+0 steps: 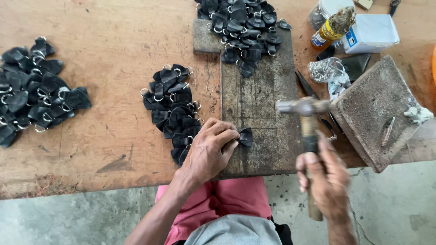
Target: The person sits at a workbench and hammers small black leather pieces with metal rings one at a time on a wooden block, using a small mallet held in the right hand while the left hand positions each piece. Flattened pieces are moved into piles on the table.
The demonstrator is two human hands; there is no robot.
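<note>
Judging by the piles, the work looks partly through: one heap of black leather tabs with metal rings (38,84) lies toward the bench's left edge, a second heap (175,109) sits mid-bench just left of the dark wooden board (261,136), and a third heap (243,31) rests on the far end of that board near the bench's far edge. Which heaps are finished and which wait cannot be told from here. A single black leather tab (245,136) lies on the board near the bench's front edge. The left hand (209,152) presses down on it, fingers curled and closed over its left side, pinning it flat. The right hand (326,179) is wrapped tight around the wooden handle of a hammer (305,113), whose metal head hangs blurred over the board's right edge, a little right of the tab and clear of it. Beyond the hammer stand a grey stone block (374,111), a yellow glue bottle (329,29) and a small white box (372,31).
</note>
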